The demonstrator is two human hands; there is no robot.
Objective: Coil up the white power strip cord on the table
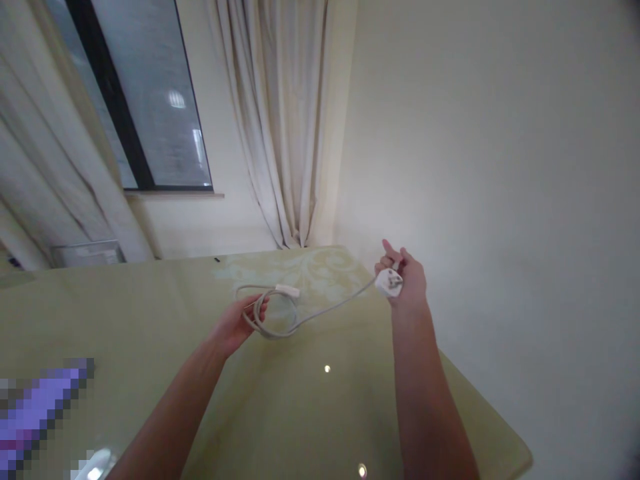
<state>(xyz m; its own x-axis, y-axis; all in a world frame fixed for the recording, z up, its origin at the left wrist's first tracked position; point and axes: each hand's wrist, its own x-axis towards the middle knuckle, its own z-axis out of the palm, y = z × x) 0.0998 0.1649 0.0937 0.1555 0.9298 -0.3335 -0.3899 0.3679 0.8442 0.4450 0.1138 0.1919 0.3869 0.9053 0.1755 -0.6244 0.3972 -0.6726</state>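
My right hand [409, 283] is closed around a white mains plug [389, 283], held up near the far right corner of the table. A pale grey cable [333, 307] runs from the plug leftwards to a coil [273, 313] with a white inline switch [287, 290] on it. My left hand [235, 325] grips the left side of that coil, fingers curled round the loops, just above the tabletop.
A glossy pale green table [300, 400] with a faint floral pattern fills the lower view; its right edge runs beside a bare white wall [500, 200]. Cream curtains [285, 133] and a dark window [150, 93] stand behind. A pixelated purple patch [35, 407] lies at bottom left.
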